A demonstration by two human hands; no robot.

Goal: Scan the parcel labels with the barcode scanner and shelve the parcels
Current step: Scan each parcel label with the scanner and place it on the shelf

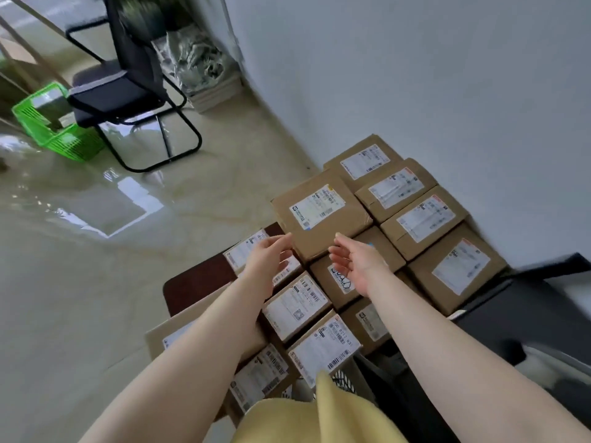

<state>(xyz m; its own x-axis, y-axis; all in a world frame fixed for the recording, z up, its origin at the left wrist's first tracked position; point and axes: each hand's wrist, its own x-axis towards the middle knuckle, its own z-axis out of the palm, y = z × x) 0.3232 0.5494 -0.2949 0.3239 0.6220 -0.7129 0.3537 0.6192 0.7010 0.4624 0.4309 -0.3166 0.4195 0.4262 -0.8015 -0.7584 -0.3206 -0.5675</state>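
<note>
Brown cardboard parcels lay packed side by side against white wall, each with white shipping label; print mostly blurred, one near label read roughly "JDC 0212 83". Top parcel sat highest, tilted. Left hand and right hand hovered at its near edge, fingers spread and relaxed, gripping nothing. Black chair and green plastic basket stood on glossy floor, well apart from the pile.

Head-worn view, looking down, close above parcels
</note>
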